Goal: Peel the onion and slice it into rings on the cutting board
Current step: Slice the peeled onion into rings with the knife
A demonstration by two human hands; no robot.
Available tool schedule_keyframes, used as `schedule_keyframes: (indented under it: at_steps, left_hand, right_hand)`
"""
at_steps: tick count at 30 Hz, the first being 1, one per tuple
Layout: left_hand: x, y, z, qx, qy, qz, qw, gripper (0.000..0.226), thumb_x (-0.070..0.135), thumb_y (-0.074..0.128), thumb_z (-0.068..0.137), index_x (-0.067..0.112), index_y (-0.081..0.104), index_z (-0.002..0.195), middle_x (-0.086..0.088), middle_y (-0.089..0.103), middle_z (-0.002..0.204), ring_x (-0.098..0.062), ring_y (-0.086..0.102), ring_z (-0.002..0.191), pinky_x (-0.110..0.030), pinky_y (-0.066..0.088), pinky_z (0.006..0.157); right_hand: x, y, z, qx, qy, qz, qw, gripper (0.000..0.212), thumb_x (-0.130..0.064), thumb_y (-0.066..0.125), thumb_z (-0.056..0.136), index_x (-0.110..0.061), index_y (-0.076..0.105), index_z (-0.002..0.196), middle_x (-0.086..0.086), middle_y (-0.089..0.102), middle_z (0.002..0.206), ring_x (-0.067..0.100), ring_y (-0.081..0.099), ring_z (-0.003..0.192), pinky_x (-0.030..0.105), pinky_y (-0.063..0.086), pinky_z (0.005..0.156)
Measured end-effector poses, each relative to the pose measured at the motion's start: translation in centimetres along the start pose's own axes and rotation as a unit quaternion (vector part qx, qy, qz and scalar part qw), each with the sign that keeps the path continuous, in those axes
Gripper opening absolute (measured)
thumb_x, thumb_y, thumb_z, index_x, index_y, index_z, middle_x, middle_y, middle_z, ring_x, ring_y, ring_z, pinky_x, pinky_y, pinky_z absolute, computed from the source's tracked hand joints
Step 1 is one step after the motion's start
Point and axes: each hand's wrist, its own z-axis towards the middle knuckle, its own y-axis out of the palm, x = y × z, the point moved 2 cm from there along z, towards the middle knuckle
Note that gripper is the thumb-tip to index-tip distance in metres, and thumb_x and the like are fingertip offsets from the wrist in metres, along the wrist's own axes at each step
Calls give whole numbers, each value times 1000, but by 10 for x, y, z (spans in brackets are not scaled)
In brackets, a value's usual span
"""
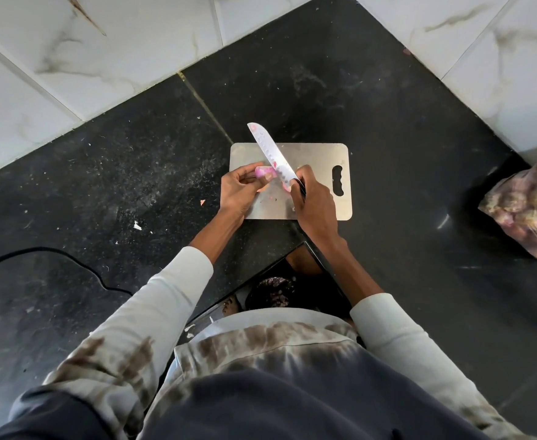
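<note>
Head view shows the left hand [238,188] pinching a small pink piece of onion [264,172] in its fingertips, raised just over the cutting board [318,160]. The right hand [313,201] is wrapped round the handle of the knife [270,152], whose blade angles up and away past the onion, smeared with pink. By my reading the work is still peeling or trimming — no rings lie on the board, only a few small scraps between the hands. Slicing seems wholly left to do. Beyond the hands the black surface [387,122] carries scattered flecks, and far off to the right sits a bag of onions [527,211].
</note>
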Motion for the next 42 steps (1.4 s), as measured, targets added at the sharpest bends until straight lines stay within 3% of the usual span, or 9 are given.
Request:
schedule_keyframes:
  at_steps: [3,8,14,19,23,25,33,37,42]
  left_hand:
    - [-7,-3,2,-6,-14,-15,1000,47,30,93,80,16,79,123,1,80,115,-15,74,109,-28,64,91]
    - [-8,-6,3,-33,-11,-54,998,51,34,95,77,15,80,123,-3,80,120,-25,72,120,-45,59,106]
    - [-5,-3,4,-40,-20,-72,996,52,34,95,78,12,79,123,-7,79,121,-29,71,122,-47,59,106]
    - [4,0,0,-45,-19,-115,992,45,18,92,83,4,77,123,-12,80,119,-26,74,117,-34,62,95]
    - [7,-1,-2,-32,-25,-138,990,43,7,88,84,0,74,125,-17,78,121,-23,75,110,-26,62,84]
    - [5,-2,0,-26,-31,-141,989,46,6,89,83,-1,73,126,-18,77,121,-23,75,108,-25,62,81]
    - [1,-5,5,-17,-50,-136,989,49,8,90,81,-1,72,126,-15,78,121,-25,75,113,-30,63,89]
    - [3,-4,4,-25,-53,-147,987,47,6,89,82,-2,73,126,-17,78,121,-29,74,116,-31,63,89]
    - [9,-1,-1,-52,-56,-177,981,48,-3,83,85,-6,69,131,-21,76,124,-27,74,117,-30,63,91]
  right_hand:
    - [2,-1,0,-4,16,9,1000,20,-31,51,113,-16,53,125,3,75,104,12,65,68,25,49,48]
    - [20,-5,1,-12,91,13,996,14,-30,52,112,-17,51,118,3,69,88,17,64,69,38,52,59]
    - [6,-5,0,9,83,60,995,19,-32,52,112,-16,51,120,-4,65,94,22,69,75,42,62,64]
    - [-2,-3,-6,21,23,85,996,18,-41,56,111,-24,52,109,-4,65,80,15,62,67,30,52,57]
    - [-4,2,-15,25,15,107,994,22,-40,55,111,-19,56,115,-4,70,105,10,66,91,24,54,78]
    - [-5,2,-19,34,3,99,995,22,-39,56,111,-17,57,115,-4,69,104,10,66,91,21,53,77]
    - [-8,-3,-18,33,-17,56,998,18,-36,60,109,-18,56,108,-12,61,98,3,57,85,7,40,70]
    - [-3,-3,-15,33,-2,55,998,18,-37,61,109,-21,54,106,-13,60,98,2,54,84,10,40,68]
    - [2,-7,-11,39,24,83,995,22,-43,64,107,-27,51,98,-12,61,86,12,59,76,37,54,62]
